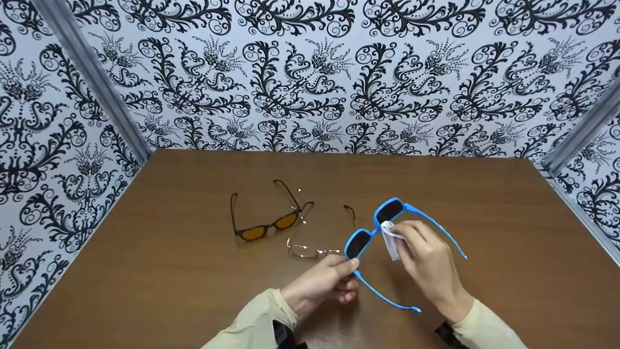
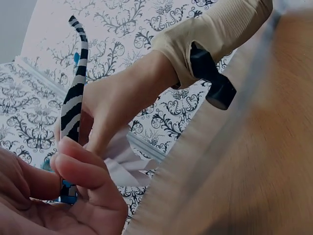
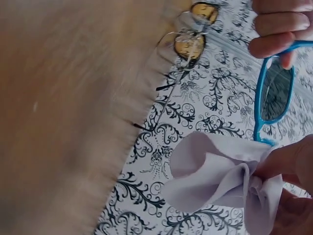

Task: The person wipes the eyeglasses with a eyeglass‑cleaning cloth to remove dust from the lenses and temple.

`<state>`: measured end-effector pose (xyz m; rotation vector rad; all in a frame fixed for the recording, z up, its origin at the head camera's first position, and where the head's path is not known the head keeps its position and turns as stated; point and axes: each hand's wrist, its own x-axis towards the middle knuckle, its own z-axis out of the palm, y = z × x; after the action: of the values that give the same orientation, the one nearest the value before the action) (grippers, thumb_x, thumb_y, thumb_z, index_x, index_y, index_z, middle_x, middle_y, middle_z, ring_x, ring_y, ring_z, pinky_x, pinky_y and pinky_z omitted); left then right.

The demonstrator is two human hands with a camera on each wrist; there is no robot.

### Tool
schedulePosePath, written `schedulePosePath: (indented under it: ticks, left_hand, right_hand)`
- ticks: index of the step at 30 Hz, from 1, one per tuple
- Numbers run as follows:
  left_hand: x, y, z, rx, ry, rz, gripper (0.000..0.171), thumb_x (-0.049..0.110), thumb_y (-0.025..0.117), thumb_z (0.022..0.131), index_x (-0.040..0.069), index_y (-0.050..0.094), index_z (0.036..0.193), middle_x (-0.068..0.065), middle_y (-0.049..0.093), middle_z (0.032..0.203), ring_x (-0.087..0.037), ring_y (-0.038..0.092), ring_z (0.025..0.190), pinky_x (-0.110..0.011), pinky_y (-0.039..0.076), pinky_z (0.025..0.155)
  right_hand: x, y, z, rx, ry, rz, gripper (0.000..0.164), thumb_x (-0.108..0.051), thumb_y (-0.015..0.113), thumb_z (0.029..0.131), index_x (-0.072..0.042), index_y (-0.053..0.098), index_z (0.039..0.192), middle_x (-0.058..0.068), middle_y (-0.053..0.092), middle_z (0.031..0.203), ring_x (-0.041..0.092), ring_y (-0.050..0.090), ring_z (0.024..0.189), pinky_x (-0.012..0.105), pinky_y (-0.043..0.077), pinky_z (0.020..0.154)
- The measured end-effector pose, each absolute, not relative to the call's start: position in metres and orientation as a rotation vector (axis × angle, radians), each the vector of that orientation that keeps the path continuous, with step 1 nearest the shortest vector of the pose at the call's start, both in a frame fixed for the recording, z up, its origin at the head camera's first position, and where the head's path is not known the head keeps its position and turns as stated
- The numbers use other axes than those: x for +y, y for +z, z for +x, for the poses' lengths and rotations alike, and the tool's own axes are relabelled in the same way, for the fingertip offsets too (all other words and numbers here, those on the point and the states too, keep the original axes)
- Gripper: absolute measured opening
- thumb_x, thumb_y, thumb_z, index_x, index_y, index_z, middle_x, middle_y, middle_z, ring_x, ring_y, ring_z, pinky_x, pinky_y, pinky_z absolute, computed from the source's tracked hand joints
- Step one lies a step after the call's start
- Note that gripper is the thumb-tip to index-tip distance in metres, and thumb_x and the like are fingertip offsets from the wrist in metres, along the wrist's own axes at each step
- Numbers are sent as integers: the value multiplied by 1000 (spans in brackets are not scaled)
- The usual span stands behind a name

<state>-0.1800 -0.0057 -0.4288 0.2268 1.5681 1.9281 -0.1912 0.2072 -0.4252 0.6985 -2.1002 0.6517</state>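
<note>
My left hand [image 1: 334, 278] pinches blue-framed sunglasses [image 1: 372, 231] at the hinge corner of the near lens, holding them tilted above the table. Their dark lenses face up and away, with both temples unfolded toward me. A temple with black and white stripes [image 2: 76, 98] rises past the left fingers in the left wrist view. My right hand [image 1: 428, 257] pinches a crumpled pale cloth [image 1: 390, 241] against the far lens, close to the bridge. In the right wrist view the cloth [image 3: 215, 171] hangs in loose folds from the fingertips, covering part of the frame.
Dark-framed glasses with orange lenses [image 1: 253, 233] lie unfolded on the brown wooden table [image 1: 160, 271], left of my hands. Beside them thin metal-framed clear glasses [image 1: 304, 251] sit partly behind the blue frame. Patterned black-and-white walls [image 1: 310, 77] enclose the table at the back and sides.
</note>
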Motion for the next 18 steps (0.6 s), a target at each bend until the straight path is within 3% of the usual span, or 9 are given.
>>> schedulePosePath:
  ticks: [3,6,12,18]
  left_hand:
    - [-7,-429,-182,1574,1927,224,17,16,47,101,9,49,85,-1,47,60,-10,48,49,-19,42,48]
    - [-8,-430,-184,1583,1901,230,18,17,48,101,8,50,85,-2,49,61,-10,50,49,-20,44,49]
    - [-7,-431,-184,1563,1902,235,18,17,46,102,10,48,86,-2,48,62,-11,50,50,-20,44,50]
    - [-11,-429,-185,1546,1962,204,15,18,46,102,8,50,91,-2,46,62,-12,48,51,-20,42,50]
  right_hand:
    - [207,-425,-191,-2064,786,709,30,17,66,71,-3,66,93,5,63,92,20,61,82,17,46,81]
    - [204,-424,-193,-1998,853,744,27,16,64,72,-1,65,93,7,62,93,21,60,83,14,44,85]
    - [195,-425,-198,-1892,817,822,10,-3,58,89,2,65,95,11,61,95,22,59,85,18,47,84]
    - [195,-429,-196,-1857,810,822,24,-17,51,98,2,65,93,12,61,92,23,60,82,16,47,85]
